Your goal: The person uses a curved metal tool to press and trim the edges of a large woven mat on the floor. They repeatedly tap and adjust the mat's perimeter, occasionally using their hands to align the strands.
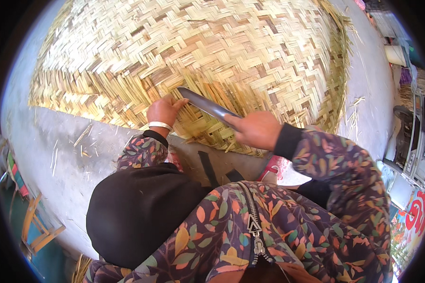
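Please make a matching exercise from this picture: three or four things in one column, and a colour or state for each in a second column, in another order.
Things:
1. knife blade
2. woven mat
3. bracelet
4. right hand

States:
A. white, on the left wrist
B. grips the knife
C. grey metal, lies over the mat's edge
D. straw-coloured, spread on the ground

Pairs: 1-C, 2-D, 3-A, 4-B
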